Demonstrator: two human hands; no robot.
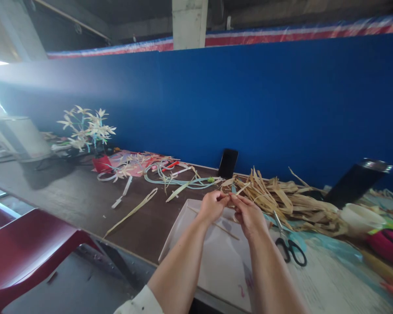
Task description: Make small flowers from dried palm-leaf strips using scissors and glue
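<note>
Above the far part of a white tray, my left hand and my right hand meet at the fingertips. Both are closed in a pinch. A thin pale strip sticks up to the right from between the fingers, and its lower part is hidden by them. Thin dry strips lie on the tray below my hands. Just beyond my right hand spreads a pile of dried husks. Scissors with black handles rest to the right of my right forearm.
A black phone leans near the blue partition. Pale blue cord and husk flowers are to the left. A black bottle, white bowl and pink item stand right. A red chair is lower left.
</note>
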